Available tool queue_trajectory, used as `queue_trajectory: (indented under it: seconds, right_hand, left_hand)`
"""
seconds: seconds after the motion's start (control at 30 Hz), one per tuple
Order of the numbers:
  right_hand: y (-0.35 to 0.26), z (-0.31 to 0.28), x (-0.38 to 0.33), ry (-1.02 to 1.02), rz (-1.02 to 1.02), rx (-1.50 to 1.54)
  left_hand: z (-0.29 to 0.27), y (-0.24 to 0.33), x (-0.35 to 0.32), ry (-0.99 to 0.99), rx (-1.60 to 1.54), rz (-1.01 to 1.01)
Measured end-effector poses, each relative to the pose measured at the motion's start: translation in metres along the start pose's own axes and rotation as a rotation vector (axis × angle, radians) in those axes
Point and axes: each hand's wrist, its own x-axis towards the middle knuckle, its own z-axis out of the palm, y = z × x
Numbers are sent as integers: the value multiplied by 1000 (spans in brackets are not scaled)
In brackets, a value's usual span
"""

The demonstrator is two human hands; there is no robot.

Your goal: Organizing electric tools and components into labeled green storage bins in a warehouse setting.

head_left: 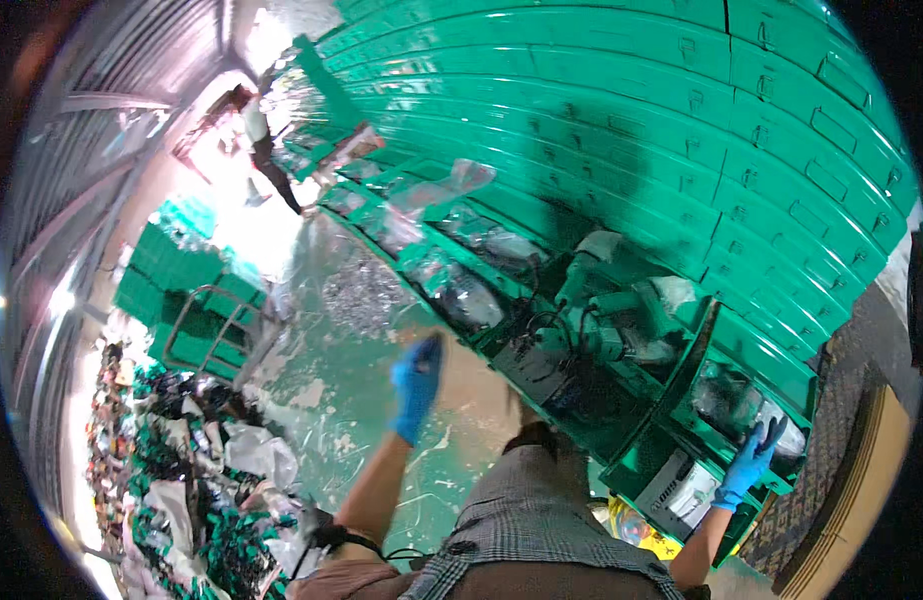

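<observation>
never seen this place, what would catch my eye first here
A tall wall of green metal drawers fills the upper right, several pulled open and stuffed with clear plastic bags. Two blue-gloved hands stand out: the left hand raised mid-frame, the right hand on an open drawer at lower right. Stacked green crates sit at left.

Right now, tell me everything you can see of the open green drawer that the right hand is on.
The open green drawer is a long metal-looking tray pulled out of the wall of green cabinet drawers, running down toward the lower right. Dividers split it into compartments holding clear plastic bags of small dark and silvery parts and a grey boxy item. The right hand, in a blue glove, rests on the bagged contents of a near compartment. The left hand, also gloved, is raised clear of it.
</observation>
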Motion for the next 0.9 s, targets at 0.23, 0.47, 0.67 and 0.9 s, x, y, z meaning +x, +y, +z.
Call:
queue_trajectory:
  seconds: [0.23, 0.47, 0.67, 0.9]
  right_hand:
    - [-48, 60, -16, 134, -109, -132]
    - [-120, 158, -37, 312, 62, -35]
    - [-219, 260, -21, 187, -133, -246]
    - [-279, 431, -72, -513, -203, -260]
  left_hand:
    - [21, -181, 221, -149, 125, -133]
    - [101, -318, 345, -365, 541, 249]
    - [109, -365, 394, -630, 308, 510]
    - [73, -249, 405, -812, -227, -71]
